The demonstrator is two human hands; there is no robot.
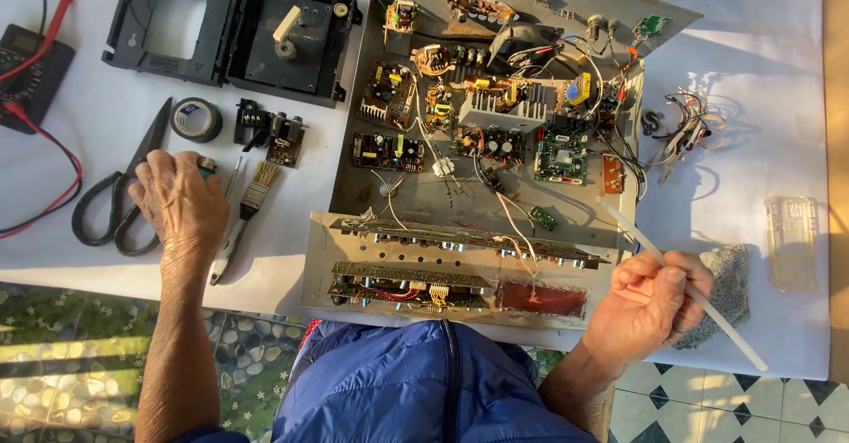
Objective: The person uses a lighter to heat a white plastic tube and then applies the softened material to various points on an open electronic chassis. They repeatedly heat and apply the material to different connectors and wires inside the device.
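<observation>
My right hand (pixel 648 306) grips a long thin white stick (pixel 641 241) whose upper tip points at the right edge of an open grey metal chassis (pixel 416 191) filled with several green and brown circuit boards and loose wires. The chassis front panel (pixel 451 271) lies flat toward me. My left hand (pixel 181 202) rests palm down on the white cloth, fingers curled over a small object hidden beneath it, between black-handled scissors (pixel 119 191) and a small paintbrush (pixel 248 204).
A roll of black tape (pixel 196 119), a small black part (pixel 270 133), two black plastic drive housings (pixel 234 23), a multimeter with red leads (pixel 26 72), a loose wire bundle (pixel 685 125), a clear plastic case (pixel 791 241) and a grey rag (pixel 725 284) lie around.
</observation>
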